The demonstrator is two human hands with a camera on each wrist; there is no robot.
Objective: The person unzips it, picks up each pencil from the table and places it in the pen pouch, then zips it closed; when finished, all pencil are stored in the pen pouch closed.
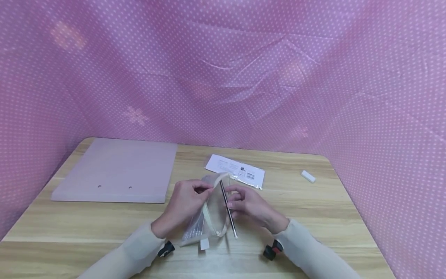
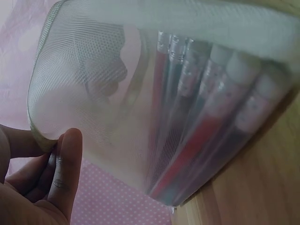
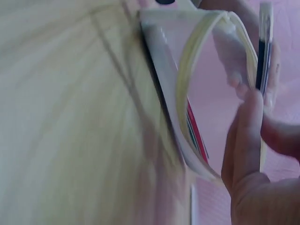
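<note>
A pale mesh pencil pouch stands tilted on the table, its mouth gaping toward the right. My left hand pinches the rim of the pouch between thumb and forefinger. Several pencils with white eraser ends lie inside, seen through the mesh in the left wrist view. My right hand holds a dark pencil between thumb and fingers, just at the pouch's mouth. That pencil's silvery end points down toward me in the head view. A small white tag hangs from the pouch's lower edge.
Behind the pouch lies a flat white printed packet. A white eraser-like block is at the back right. On the left lies a large pale pink board with two small holes. Pink dotted cloth hangs around the wooden table.
</note>
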